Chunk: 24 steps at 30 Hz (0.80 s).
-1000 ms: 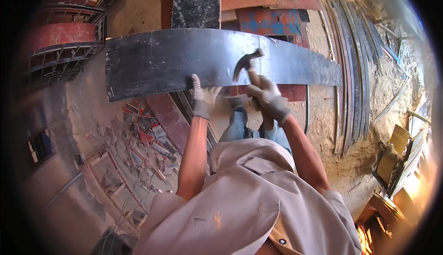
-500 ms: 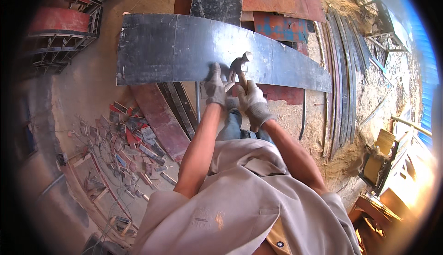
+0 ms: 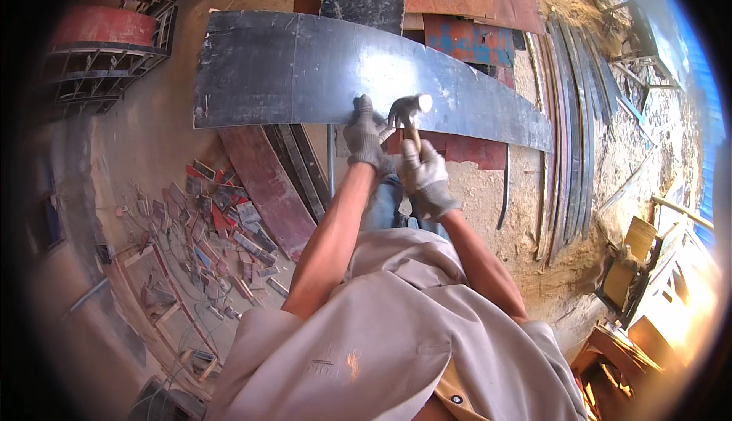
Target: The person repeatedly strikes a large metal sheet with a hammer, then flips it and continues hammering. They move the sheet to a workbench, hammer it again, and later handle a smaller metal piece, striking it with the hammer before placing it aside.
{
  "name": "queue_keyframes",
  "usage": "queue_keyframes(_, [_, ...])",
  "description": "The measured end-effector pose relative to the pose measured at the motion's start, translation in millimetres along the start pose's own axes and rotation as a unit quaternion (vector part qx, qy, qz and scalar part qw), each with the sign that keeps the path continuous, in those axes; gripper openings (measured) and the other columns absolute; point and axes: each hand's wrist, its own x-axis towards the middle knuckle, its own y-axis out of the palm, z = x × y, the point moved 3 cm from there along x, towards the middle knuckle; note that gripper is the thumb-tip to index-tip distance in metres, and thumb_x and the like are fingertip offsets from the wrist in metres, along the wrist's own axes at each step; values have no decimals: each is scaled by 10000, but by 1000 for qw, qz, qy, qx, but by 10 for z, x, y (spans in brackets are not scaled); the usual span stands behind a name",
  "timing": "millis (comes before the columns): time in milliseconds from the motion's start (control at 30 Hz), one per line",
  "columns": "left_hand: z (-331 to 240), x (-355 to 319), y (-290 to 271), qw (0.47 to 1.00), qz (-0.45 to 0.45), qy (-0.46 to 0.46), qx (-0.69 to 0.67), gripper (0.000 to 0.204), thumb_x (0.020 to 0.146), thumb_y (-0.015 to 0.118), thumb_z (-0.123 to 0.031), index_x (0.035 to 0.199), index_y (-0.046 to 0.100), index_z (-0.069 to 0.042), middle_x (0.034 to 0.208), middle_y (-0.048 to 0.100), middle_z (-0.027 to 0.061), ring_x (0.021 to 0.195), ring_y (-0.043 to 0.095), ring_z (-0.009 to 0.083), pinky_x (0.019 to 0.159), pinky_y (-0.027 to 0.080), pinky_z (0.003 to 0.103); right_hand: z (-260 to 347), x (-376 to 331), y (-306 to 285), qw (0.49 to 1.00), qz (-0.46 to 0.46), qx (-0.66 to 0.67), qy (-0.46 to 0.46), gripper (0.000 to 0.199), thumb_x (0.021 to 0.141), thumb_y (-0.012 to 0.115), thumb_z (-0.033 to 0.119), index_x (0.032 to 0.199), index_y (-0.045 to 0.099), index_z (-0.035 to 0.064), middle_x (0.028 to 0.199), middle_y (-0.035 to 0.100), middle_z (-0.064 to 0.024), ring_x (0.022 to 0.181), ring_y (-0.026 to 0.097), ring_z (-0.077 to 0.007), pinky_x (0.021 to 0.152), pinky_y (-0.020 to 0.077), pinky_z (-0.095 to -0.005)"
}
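A worker's gloved right hand (image 3: 427, 181) is clamped on a wooden-handled claw hammer (image 3: 409, 112), its head resting on a long dark scuffed plywood board (image 3: 305, 70) lying at twelve o'clock; the gloved left hand (image 3: 364, 135) presses flat, fingers spread, just beside it, nailing apparently unfinished

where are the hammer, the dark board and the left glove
hammer (image 3: 406, 106), head view, on its metal head
dark board (image 3: 290, 67), head view, on the bare flat face left of the hands
left glove (image 3: 364, 135), head view, on the back of the gloved hand resting at the board's near edge
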Motion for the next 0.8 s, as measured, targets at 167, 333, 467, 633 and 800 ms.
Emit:
queue_keyframes(167, [-13,-88,-154,986,153,70,15,997,966,682,-609,1620,244,3,1546,441,277,1295,567,542,1082,528,599,711,-205,-439,994,48,93,-16,361,1018,726,344,1088,607,10,763,648,-39,642,607,-119,576,497,-297])
queue_keyframes(333, [27,-142,-183,986,161,9,-46,999,989,660,-586,1626,180,17,1532,412,328,1354,504,560,1092,507,634,653,-357,-538,976,-81,-161,-119,301,949,790,238,1004,585,24,721,640,-64,534,605,-159,510,505,-337])
queue_keyframes(467, [24,-175,-118,986,162,30,-10,1004,978,669,-592,1617,189,15,1528,394,354,1350,506,562,1089,504,651,356,-400,-458,967,-118,-142,-174,333,925,783,154,1198,625,49,764,659,-112,652,620,-188,618,519,-380])
queue_keyframes(633, [-10,-243,-37,983,170,68,-20,985,971,699,-557,1607,200,6,1495,409,353,1327,509,593,1065,532,648,172,-251,-433,966,-67,-191,-159,280,975,695,131,1212,580,36,828,720,-198,699,728,-321,632,549,-464])
queue_keyframes(800, [57,-272,13,990,136,24,-13,878,967,714,-545,1512,339,32,1477,426,350,1268,557,572,1030,566,627,115,-128,-508,964,-67,-230,-115,296,972,702,198,1196,589,40,864,713,-251,811,735,-380,706,563,-459])
